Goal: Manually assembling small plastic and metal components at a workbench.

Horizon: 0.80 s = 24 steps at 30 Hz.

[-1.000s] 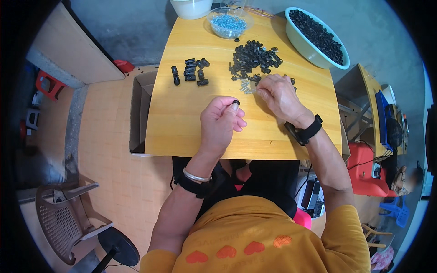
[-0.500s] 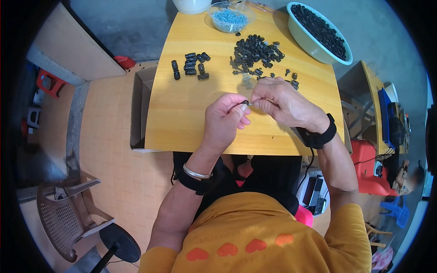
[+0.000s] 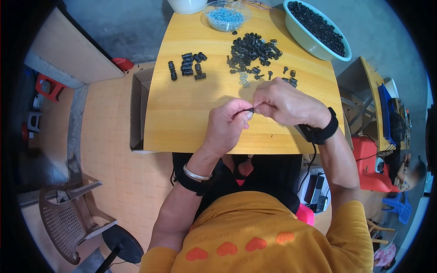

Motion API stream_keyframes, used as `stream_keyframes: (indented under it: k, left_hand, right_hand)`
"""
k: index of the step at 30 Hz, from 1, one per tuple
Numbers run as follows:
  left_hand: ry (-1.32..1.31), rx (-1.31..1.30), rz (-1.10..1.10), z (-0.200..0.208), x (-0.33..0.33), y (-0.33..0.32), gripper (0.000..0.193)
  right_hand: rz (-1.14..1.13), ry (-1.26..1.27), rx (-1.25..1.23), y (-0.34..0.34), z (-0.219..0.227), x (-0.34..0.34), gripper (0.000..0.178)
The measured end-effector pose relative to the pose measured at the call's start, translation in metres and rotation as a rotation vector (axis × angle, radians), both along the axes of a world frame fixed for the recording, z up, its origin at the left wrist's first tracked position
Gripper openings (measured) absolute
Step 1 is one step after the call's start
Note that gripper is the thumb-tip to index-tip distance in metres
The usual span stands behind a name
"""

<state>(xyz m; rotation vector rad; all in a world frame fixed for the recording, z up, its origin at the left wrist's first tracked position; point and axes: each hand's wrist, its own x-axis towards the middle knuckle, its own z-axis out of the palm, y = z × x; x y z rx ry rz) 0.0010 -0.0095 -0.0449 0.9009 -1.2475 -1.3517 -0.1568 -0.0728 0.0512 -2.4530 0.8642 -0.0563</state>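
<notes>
Over the near half of the wooden table (image 3: 182, 118), my left hand (image 3: 225, 126) pinches a small black cord lock part (image 3: 250, 110) between thumb and finger. My right hand (image 3: 287, 104) meets it there, thumb and fingertips closed against the part's end; whatever those fingertips hold is hidden. Just beyond my right hand lie a few small silver springs (image 3: 244, 80) and a heap of loose black cord lock parts (image 3: 250, 51). To the left, several black cord locks (image 3: 187, 64) lie in short rows.
At the far edge stand a clear bowl (image 3: 210, 23) of bluish springs and a white tub (image 3: 187, 6). A pale green basin (image 3: 326, 55) full of black parts sits at the far right. An open cardboard box (image 3: 138, 113) is against the table's left side.
My hands have come closer together, and the black part now sits right at my right fingertips. A bit of silver showing between them earlier is out of sight.
</notes>
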Motion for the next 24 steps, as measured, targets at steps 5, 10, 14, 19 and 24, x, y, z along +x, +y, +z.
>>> stream_keyframes:
  k: [5,10,14,19,24]
  left_hand:
    - [0.055,0.106,-0.015,0.005,0.005,-0.002,0.01]
    - [0.107,0.102,-0.057,0.005,0.006,0.0,0.011]
    - [0.119,0.103,-0.054,0.005,0.005,0.0,0.01]
    - [0.23,0.206,-0.07,0.01,0.003,0.004,0.011]
    - [0.238,0.215,-0.032,0.018,-0.002,0.009,0.011]
  right_hand:
    - [-0.194,-0.226,0.23,0.004,-0.015,-0.005,0.012]
    - [-0.384,-0.435,0.603,0.013,-0.025,-0.005,0.016]
    - [-0.447,-0.513,0.604,0.019,-0.035,-0.005,0.016]
    - [-0.472,-0.618,0.694,0.024,-0.039,-0.005,0.016]
    - [-0.544,-0.709,0.829,0.031,-0.042,-0.005,0.019]
